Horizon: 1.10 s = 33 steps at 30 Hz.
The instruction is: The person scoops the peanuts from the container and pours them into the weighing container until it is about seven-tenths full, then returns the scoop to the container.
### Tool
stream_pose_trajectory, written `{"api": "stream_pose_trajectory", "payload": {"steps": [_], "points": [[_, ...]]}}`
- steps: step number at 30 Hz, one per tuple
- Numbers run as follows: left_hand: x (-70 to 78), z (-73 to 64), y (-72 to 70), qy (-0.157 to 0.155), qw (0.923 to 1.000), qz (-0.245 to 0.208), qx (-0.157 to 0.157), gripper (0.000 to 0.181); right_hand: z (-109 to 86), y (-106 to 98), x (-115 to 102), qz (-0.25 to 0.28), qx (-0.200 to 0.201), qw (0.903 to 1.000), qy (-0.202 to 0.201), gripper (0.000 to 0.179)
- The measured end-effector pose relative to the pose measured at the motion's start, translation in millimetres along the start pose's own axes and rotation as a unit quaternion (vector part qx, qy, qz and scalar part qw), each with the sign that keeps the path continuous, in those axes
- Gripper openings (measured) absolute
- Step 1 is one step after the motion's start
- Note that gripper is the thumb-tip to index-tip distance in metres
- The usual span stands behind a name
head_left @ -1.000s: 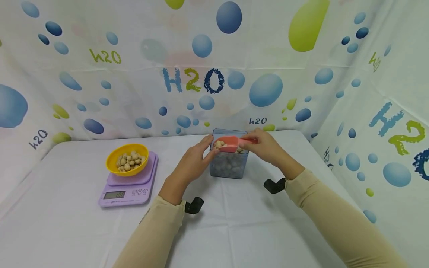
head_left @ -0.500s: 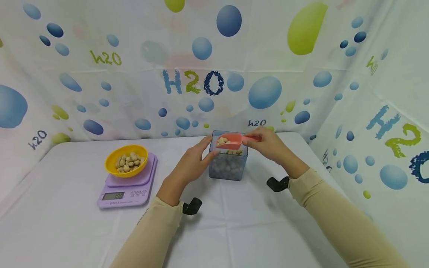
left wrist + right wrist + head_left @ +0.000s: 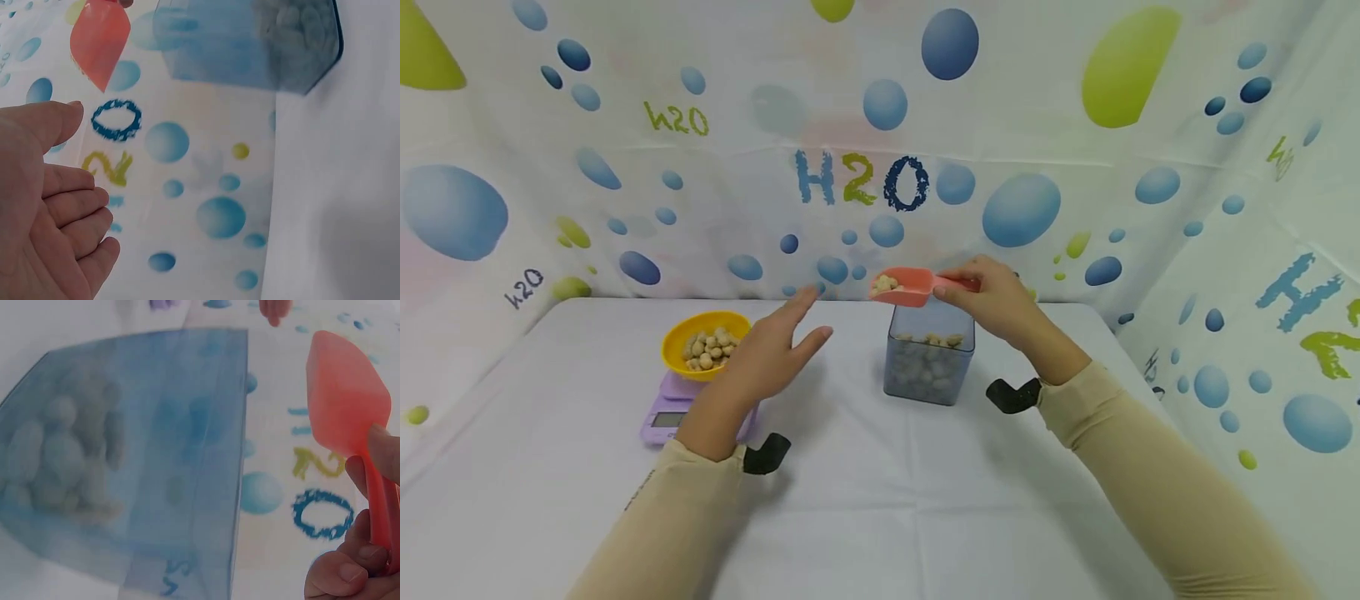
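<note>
My right hand (image 3: pixel 1000 302) grips the handle of a coral-red scoop (image 3: pixel 917 287), which is held level above a clear bluish bin (image 3: pixel 928 371). Some pale, rounded, nut-like pieces (image 3: pixel 886 284) lie in the scoop's mouth, and more of them partly fill the bin. In the right wrist view the fingers (image 3: pixel 350 575) curl round the scoop's handle. My left hand (image 3: pixel 767 358) hovers between the bin and a yellow bowl (image 3: pixel 672 354), its fingers extended and holding nothing. Palm and relaxed fingers (image 3: pixel 81 212) show in the left wrist view.
The yellow bowl holds a pile of the same pieces and sits on a purple kitchen scale (image 3: pixel 655 429), part of which my left arm hides. A white cloth (image 3: pixel 865 533) covers the table. A curtain with bubble prints (image 3: pixel 760 208) hangs close behind it.
My left hand has left the bin's side and moved left toward the bowl. The right hand has lifted the loaded scoop up above the bin's rim. The head view has shifted slightly.
</note>
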State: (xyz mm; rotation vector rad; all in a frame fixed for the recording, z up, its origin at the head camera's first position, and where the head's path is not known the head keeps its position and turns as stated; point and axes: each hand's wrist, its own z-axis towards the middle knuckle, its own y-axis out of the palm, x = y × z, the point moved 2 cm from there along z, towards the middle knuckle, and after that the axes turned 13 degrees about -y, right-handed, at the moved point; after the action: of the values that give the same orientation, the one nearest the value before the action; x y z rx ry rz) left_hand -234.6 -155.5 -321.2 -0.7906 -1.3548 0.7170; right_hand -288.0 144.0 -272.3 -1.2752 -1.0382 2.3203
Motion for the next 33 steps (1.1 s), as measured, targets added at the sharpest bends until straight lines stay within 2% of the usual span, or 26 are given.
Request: {"api": "stream_pose_trajectory", "payload": {"steps": [7, 12, 14, 21, 26, 33], "points": [[-33.0, -21.2, -32.1, -0.058, 0.9982, 0.018, 0.006, 0.079, 19.0, 29, -28, 0.036, -0.012, 0.9989, -0.028, 0.041], [-61.1, -34.8, -50.2, -0.079, 0.9968, 0.005, 0.009, 0.081, 31.4, 56, -49, 0.055, -0.018, 0.9974, -0.043, 0.038], [-73.7, -38.6, -56.0, -0.09, 0.9958, 0.013, 0.013, 0.084, 35.5, 68, -57, 0.061, -0.02, 0.9968, -0.048, 0.037], [-112.7, -44.8, -76.8, -0.143, 0.988, 0.056, -0.012, 0.099, 43.2, 112, -81, 0.064, -0.027, 0.9958, -0.059, 0.037], [-129.3, -46.0, -81.9, -0.154, 0.9854, 0.068, -0.027, 0.107, 45.7, 145, -90, 0.065, -0.017, 0.9965, -0.049, 0.037], [-139.7, -44.9, -75.9, -0.154, 0.9848, 0.072, -0.037, 0.105, 46.2, 183, -104, 0.001, 0.012, 0.9977, -0.067, 0.038]]}}
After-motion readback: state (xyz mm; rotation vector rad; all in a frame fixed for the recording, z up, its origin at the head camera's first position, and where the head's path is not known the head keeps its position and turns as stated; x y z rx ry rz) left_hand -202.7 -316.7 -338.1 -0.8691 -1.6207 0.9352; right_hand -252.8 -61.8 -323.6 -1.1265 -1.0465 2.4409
